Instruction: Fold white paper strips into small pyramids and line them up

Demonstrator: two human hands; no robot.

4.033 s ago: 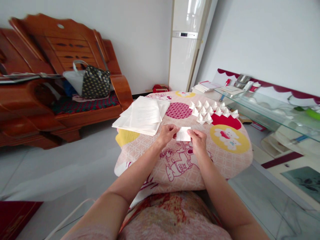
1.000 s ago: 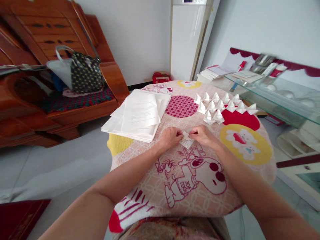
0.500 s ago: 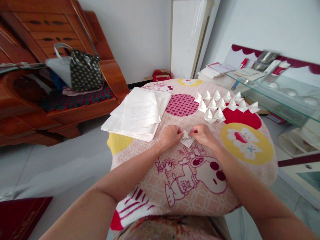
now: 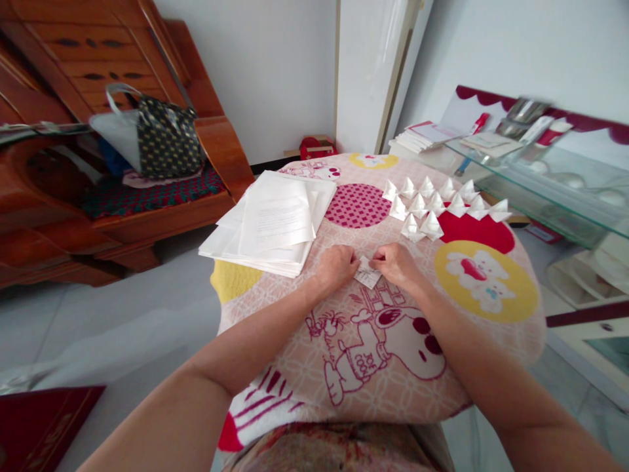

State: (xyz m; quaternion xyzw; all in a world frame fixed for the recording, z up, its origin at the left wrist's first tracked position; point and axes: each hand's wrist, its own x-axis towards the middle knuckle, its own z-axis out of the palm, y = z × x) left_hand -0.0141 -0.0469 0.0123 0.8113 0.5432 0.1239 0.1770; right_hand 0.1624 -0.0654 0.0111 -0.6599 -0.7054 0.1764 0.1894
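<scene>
A small folded paper (image 4: 367, 275), white with dark writing, lies on the patterned tablecloth (image 4: 304, 380) in front of me. My left hand (image 4: 338, 264) pinches its left edge, fingers curled. On the opposite side my right hand (image 4: 394, 263) grips the paper between thumb and fingertips. The fingers cover the paper's side corners. Beyond my right hand, several white folded paper boats (image 4: 417, 207) stand in rows. Left of my hands lies a stack of paper sheets (image 4: 278, 216), the top ones printed.
A glass-topped cabinet (image 4: 550, 170) with metal bowls (image 4: 523, 111) stands at the right. To the left is a wooden bench (image 4: 221, 151) holding a dotted bag (image 4: 167, 137). A red box (image 4: 314, 148) sits on the floor behind the table.
Almost nothing differs. My right hand has shifted very slightly left along the folded paper; my left hand stays at its edge.
</scene>
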